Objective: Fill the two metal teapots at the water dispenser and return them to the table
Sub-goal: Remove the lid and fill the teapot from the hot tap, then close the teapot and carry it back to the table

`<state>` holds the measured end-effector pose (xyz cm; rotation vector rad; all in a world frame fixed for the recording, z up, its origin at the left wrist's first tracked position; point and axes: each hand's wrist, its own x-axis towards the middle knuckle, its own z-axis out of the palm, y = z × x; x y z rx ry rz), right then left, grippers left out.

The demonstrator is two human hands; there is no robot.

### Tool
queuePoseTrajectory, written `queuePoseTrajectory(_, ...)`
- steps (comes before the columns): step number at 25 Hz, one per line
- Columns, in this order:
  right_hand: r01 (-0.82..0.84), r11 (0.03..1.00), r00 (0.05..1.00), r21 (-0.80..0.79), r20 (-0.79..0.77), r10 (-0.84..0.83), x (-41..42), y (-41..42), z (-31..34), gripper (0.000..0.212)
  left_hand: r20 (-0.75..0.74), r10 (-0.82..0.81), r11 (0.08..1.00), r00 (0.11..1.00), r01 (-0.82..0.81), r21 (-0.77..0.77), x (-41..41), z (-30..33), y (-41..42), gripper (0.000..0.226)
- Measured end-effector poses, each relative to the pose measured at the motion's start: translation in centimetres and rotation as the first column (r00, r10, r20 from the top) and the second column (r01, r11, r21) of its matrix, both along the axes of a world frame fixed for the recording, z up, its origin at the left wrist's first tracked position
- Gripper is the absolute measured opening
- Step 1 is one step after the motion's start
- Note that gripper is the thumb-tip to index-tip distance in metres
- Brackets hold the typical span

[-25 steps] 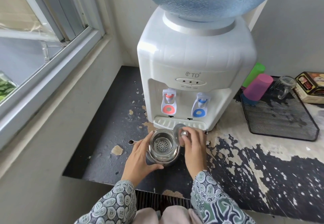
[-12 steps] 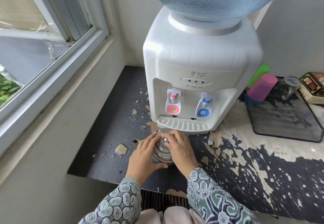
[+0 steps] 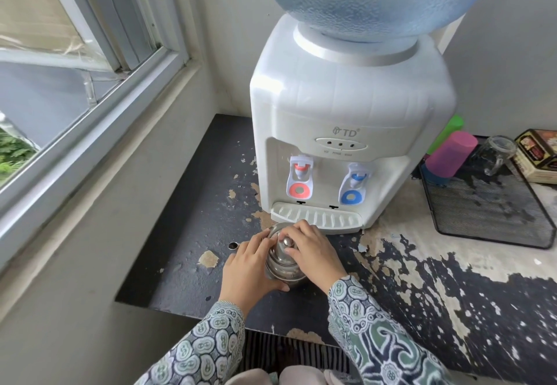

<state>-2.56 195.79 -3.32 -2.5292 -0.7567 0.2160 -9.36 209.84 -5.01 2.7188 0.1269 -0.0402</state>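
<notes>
Fingers (image 3: pixel 297 238) of the right hand (image 3: pixel 313 253) rest curled over the lid (image 3: pixel 284 244) of the teapot (image 3: pixel 283 264), fingertips beside its round knob and pressing down on the dome. Left hand (image 3: pixel 250 267) is wrapped around the pot's left flank, thumb hooked under the near side and fingers along the rim, grasping the body firmly.

Head view, the only one supplied: the teapot stands upright on the worn black counter (image 3: pixel 187 234), directly in front of the water dispenser (image 3: pixel 346 131) and just short of its drip tray (image 3: pixel 316 216). It sits between the two hands, touching both, and is below and slightly left of the red tap (image 3: pixel 300 173); the blue tap (image 3: pixel 355 181) is further right. The spout tip (image 3: pixel 232 245) shows past the left fingers, pointing left.

Assessment: the step in hand appears to be seating the lid on this pot (whether it holds water cannot be seen with the lid on). If it is filled, the next move calls for a level two-handed lift away from the dispenser, lid held down, with care against slopping from the spout. The second teapot is not in view.
</notes>
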Motion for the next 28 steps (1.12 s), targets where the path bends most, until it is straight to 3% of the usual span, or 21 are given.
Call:
queuePoseTrajectory(7, 0.117, 0.945, 0.945, 0.306, -0.327, -0.011, 0.5, -1.9, 0.0, 0.028, -0.112, -0.056, 0.997, 0.992, 0.062, 0.055, 0.5, 1.3, 0.1, 0.094)
queuePoseTrajectory(9, 0.168, 0.911, 0.915, 0.376, -0.404, -0.002, 0.3, -2.4, 0.0, 0.018, -0.135, -0.054, 0.999, 0.989, 0.053, -0.006, 0.9, 2.3, 0.3, 0.081)
queuePoseTrajectory(11, 0.227, 0.869, 0.876, 0.44, -0.483, 0.015, 0.1, -2.8, -0.1, 0.027, -0.18, -0.03, 0.995, 0.983, 0.011, -0.102, 1.8, 3.5, 0.6, 0.054)
queuePoseTrajectory(15, 0.261, 0.812, 0.871, 0.523, -0.49, 0.036, 0.1, -3.4, -1.3, 0.052, -0.274, -0.005, 0.972, 0.962, -0.06, -0.228, 3.9, 4.9, 0.9, 0.029)
queuePoseTrajectory(18, 0.283, 0.793, 0.883, 0.539, -0.47, 0.004, 0.3, -3.4, -2.1, 0.029, -0.277, 0.027, 0.956, 0.96, -0.106, -0.274, 4.3, 4.6, 1.3, 0.036)
queuePoseTrajectory(22, 0.263, 0.796, 0.895, 0.546, -0.447, 0.011, 0.4, -3.7, -2.1, 0.025, -0.139, 0.102, 0.974, 0.985, -0.127, -0.185, 3.2, 3.5, 1.8, 0.026)
queuePoseTrajectory(28, 0.316, 0.802, 0.907, 0.506, -0.41, -0.099, -0.7, -9.5, -0.4, 0.05, 0.0, -0.064, 0.941, 0.998, 0.06, -0.333, 3.5, 5.6, -3.0, 0.008)
